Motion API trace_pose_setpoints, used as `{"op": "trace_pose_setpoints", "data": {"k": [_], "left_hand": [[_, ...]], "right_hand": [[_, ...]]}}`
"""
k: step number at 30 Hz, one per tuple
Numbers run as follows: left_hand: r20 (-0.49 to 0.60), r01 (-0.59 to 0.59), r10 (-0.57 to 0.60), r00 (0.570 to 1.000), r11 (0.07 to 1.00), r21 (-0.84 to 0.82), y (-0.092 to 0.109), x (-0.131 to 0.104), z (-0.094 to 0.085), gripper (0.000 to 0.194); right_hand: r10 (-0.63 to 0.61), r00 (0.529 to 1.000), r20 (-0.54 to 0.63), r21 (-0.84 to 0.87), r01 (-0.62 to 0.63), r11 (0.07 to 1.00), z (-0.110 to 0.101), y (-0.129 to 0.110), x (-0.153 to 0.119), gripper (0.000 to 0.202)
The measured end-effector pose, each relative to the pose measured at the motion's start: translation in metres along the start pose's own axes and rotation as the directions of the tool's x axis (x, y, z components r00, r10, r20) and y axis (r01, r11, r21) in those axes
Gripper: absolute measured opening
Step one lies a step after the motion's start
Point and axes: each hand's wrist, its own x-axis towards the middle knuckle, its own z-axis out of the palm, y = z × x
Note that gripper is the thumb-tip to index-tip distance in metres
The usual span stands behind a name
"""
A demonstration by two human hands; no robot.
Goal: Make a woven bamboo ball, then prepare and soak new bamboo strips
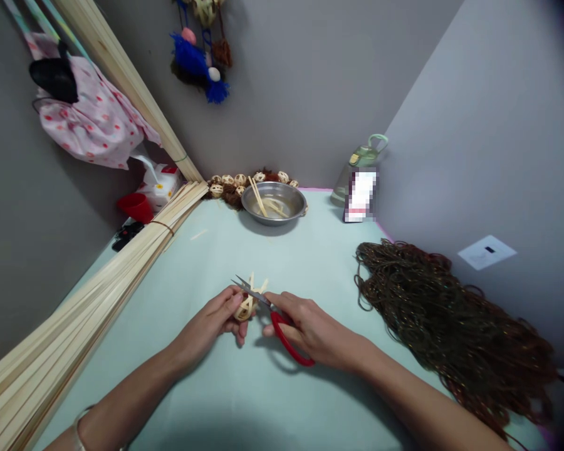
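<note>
Near the middle of the pale green table, my left hand (225, 314) holds a small woven ball (245, 308) of pale strips between thumb and fingers. A few loose strip ends stick up from its top. My right hand (305, 326) is closed on scissors with red handles (289, 344). The scissor blades (249, 287) lie slightly apart across the strips at the top of the ball, pointing up and left. Whether a strip is between the blades is too small to tell.
A metal bowl (274, 203) with strips stands at the back, beside small woven balls (228, 180). Long pale strips (98, 294) lie left. Dark cord (432, 319) lies right; a bottle (343, 185) and phone (360, 197) stand back right.
</note>
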Motion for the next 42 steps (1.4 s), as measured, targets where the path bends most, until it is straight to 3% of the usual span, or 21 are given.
{"op": "trace_pose_setpoints", "data": {"k": [7, 12, 16, 22, 24, 28, 31, 33, 38, 42], "left_hand": [[0.009, -0.015, 0.015, 1.0, 1.0, 0.008, 0.002, 0.001, -0.001, 0.032], [-0.031, -0.009, 0.004, 1.0, 0.99, -0.137, 0.012, -0.001, -0.002, 0.024], [-0.011, -0.009, 0.007, 1.0, 0.983, -0.182, 0.015, -0.003, -0.001, 0.024], [-0.004, 0.02, -0.021, 1.0, 0.986, -0.165, 0.006, 0.0, -0.002, 0.024], [-0.013, 0.013, -0.015, 1.0, 0.987, -0.16, 0.005, 0.0, -0.002, 0.023], [0.004, 0.007, -0.007, 1.0, 0.993, -0.122, 0.009, -0.001, -0.001, 0.025], [-0.003, -0.007, 0.007, 1.0, 0.992, -0.122, 0.013, -0.002, -0.002, 0.028], [-0.025, -0.015, 0.012, 1.0, 0.99, -0.141, 0.015, -0.003, -0.003, 0.029], [-0.104, -0.073, 0.053, 0.993, 0.977, -0.198, 0.019, -0.004, -0.005, 0.036], [-0.14, -0.118, 0.092, 0.986, 0.975, -0.186, 0.02, -0.004, -0.006, 0.04]], "right_hand": [[-0.023, 1.0, -0.006, 0.045, 0.023, 0.999, 0.0, 0.004, 0.003, 0.029], [-0.052, 0.995, -0.084, 0.069, 0.058, 0.996, 0.003, 0.015, 0.004, 0.039], [-0.082, 0.993, -0.08, 0.141, 0.093, 0.986, 0.003, 0.012, 0.005, 0.041], [-0.048, 0.99, -0.13, -0.19, 0.022, 0.981, 0.001, 0.002, 0.001, 0.053], [-0.05, 0.99, -0.136, -0.218, 0.019, 0.976, 0.001, 0.002, 0.0, 0.052], [-0.046, 0.99, -0.13, 0.031, 0.05, 0.998, 0.003, 0.005, 0.003, 0.036], [0.017, 0.973, -0.231, 0.248, 0.042, 0.968, 0.002, 0.009, 0.007, 0.028], [0.081, 0.958, -0.276, 0.297, 0.005, 0.955, 0.0, 0.012, 0.008, 0.028], [0.05, 0.945, -0.324, 0.092, -0.022, 0.996, -0.006, 0.012, 0.007, 0.036], [0.042, 0.962, -0.27, -0.034, -0.053, 0.998, -0.009, 0.005, 0.003, 0.038]]}}
